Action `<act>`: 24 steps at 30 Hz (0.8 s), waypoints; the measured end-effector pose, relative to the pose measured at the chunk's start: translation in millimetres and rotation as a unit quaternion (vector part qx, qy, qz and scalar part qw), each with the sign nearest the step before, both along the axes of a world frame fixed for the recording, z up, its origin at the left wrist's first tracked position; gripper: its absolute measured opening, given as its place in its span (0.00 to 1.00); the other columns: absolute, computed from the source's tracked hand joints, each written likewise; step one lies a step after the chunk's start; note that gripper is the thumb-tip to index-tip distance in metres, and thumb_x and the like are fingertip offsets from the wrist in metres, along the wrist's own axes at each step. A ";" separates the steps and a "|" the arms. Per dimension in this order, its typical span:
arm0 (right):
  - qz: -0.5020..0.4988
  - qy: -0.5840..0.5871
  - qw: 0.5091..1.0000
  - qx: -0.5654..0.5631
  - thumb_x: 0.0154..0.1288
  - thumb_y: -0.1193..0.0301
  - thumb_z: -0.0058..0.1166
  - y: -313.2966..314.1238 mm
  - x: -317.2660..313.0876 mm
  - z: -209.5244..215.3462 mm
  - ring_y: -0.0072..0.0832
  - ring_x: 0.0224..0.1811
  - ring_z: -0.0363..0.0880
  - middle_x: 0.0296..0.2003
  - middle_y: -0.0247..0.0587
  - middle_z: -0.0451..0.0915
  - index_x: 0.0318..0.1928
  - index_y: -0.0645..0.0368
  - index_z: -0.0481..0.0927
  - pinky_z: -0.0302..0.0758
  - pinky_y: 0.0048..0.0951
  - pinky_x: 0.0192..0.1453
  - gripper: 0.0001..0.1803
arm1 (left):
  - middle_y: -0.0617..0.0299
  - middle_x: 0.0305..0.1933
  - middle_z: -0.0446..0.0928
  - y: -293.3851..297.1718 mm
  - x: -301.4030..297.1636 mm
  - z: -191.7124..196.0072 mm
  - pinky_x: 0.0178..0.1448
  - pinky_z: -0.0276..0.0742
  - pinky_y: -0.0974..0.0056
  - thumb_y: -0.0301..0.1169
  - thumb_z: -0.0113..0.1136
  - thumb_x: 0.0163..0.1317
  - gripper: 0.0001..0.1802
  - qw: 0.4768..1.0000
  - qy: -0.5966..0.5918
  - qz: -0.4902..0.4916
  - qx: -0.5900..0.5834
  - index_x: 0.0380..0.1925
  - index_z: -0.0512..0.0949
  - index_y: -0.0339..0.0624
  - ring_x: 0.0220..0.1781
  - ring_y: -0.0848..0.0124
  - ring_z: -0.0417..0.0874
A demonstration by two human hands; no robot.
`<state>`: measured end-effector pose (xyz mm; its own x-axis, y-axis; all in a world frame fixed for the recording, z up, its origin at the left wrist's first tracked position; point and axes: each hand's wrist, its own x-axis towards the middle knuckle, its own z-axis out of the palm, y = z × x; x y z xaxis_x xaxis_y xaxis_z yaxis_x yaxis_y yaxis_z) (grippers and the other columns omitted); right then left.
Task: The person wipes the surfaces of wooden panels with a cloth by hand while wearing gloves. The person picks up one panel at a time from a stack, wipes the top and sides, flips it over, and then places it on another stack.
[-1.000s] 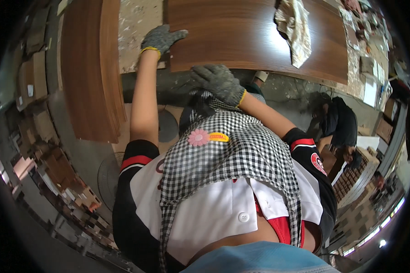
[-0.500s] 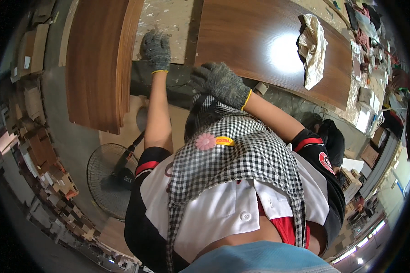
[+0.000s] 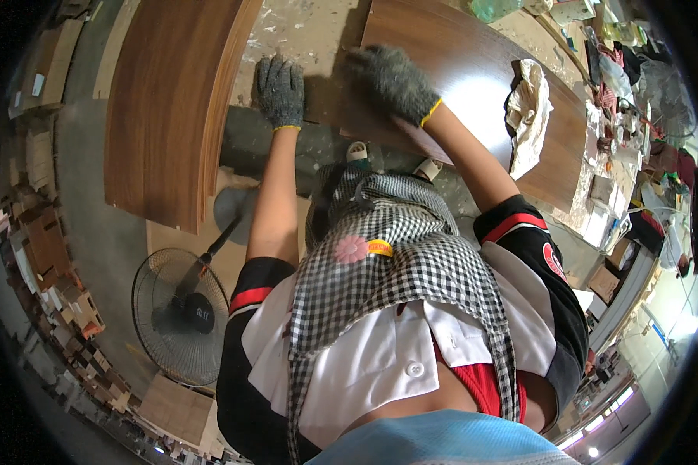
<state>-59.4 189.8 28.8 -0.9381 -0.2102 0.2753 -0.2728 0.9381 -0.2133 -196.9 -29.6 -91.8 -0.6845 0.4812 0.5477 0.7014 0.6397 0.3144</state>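
Observation:
My left hand [image 3: 280, 91], in a dark grey knitted glove with a yellow cuff, lies flat on the worn worktable [image 3: 287, 31], fingers stretched forward. It holds nothing. My right hand [image 3: 395, 84], gloved the same way, rests over the left part of a glossy dark brown wooden panel [image 3: 434, 39]. Its fingers point left past the panel's edge and are slightly blurred; no held object shows. A crumpled cream cloth [image 3: 530, 116] lies on the panel's right part. Left of my left hand stands a stack of brown panels [image 3: 171, 101].
A black standing fan [image 3: 180, 314] is on the floor at my left. Cluttered tools, bags and containers [image 3: 620, 93] cover the table's right end. Cardboard and board pieces [image 3: 50, 240] line the far left. Green plastic [image 3: 495, 9] sits at the back.
My right hand has moved from near my apron forward and right onto the panel. The panel sits turned, its left edge shifted. My left hand has shifted slightly right.

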 end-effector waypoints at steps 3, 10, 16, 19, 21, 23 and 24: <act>0.055 -0.033 0.996 -0.056 0.64 0.63 0.60 -31.4 17.4 10.0 0.46 0.47 0.83 0.47 0.44 0.85 0.49 0.54 0.85 0.82 0.46 0.51 0.16 | 0.51 0.62 0.81 1.3 -6.0 -2.8 0.79 0.63 0.45 0.35 0.59 0.70 0.11 1.000 0.019 -0.001 0.022 0.43 0.83 0.39 0.69 0.47 0.74; -0.003 0.011 1.000 -0.003 0.68 0.62 0.58 42.0 -28.0 -14.2 0.44 0.50 0.85 0.52 0.43 0.85 0.52 0.52 0.84 0.83 0.42 0.53 0.16 | 0.50 0.61 0.81 2.0 3.1 4.0 0.80 0.60 0.44 0.35 0.58 0.70 0.12 1.000 -0.005 0.010 0.015 0.43 0.83 0.37 0.71 0.47 0.73; -0.135 0.040 0.984 0.113 0.66 0.65 0.58 136.4 -101.3 -4.9 0.45 0.48 0.87 0.45 0.44 0.87 0.47 0.52 0.85 0.83 0.43 0.54 0.12 | 0.51 0.59 0.82 5.2 12.5 25.7 0.78 0.63 0.44 0.35 0.59 0.70 0.12 0.999 -0.012 0.005 0.030 0.43 0.83 0.38 0.68 0.47 0.74; -0.164 0.047 0.985 0.041 0.67 0.64 0.58 150.8 -107.4 -0.3 0.46 0.49 0.86 0.46 0.46 0.87 0.48 0.51 0.86 0.82 0.44 0.55 0.12 | 0.51 0.60 0.81 7.8 26.4 34.5 0.78 0.63 0.45 0.35 0.61 0.69 0.11 0.999 -0.029 0.013 0.029 0.42 0.83 0.38 0.68 0.47 0.74; -0.111 -0.038 0.993 0.027 0.71 0.61 0.55 147.2 -104.9 3.9 0.48 0.53 0.84 0.50 0.47 0.86 0.51 0.52 0.86 0.79 0.45 0.59 0.15 | 0.51 0.60 0.81 7.7 28.5 37.6 0.78 0.63 0.45 0.35 0.62 0.68 0.12 0.999 -0.022 0.016 0.020 0.43 0.84 0.38 0.69 0.47 0.74; -0.136 -0.096 0.985 0.035 0.72 0.57 0.55 135.4 -110.4 12.9 0.49 0.54 0.83 0.52 0.48 0.86 0.52 0.52 0.87 0.78 0.46 0.61 0.18 | 0.50 0.61 0.81 1.0 18.5 32.1 0.78 0.63 0.45 0.35 0.62 0.68 0.12 0.999 -0.024 0.014 0.029 0.43 0.84 0.38 0.69 0.47 0.74; -0.186 -0.116 0.974 0.050 0.71 0.56 0.56 132.8 -112.8 17.0 0.49 0.54 0.83 0.51 0.48 0.86 0.52 0.52 0.87 0.78 0.46 0.60 0.18 | 0.50 0.61 0.81 -1.3 15.2 31.8 0.78 0.63 0.44 0.35 0.62 0.68 0.12 0.999 -0.027 0.014 0.034 0.43 0.84 0.38 0.69 0.47 0.74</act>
<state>-172.2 322.6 45.8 -0.9890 0.1415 0.0432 0.1348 0.9822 -0.1310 -181.6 -30.9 -60.0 -0.7261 0.4250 0.5405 0.6647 0.6350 0.3936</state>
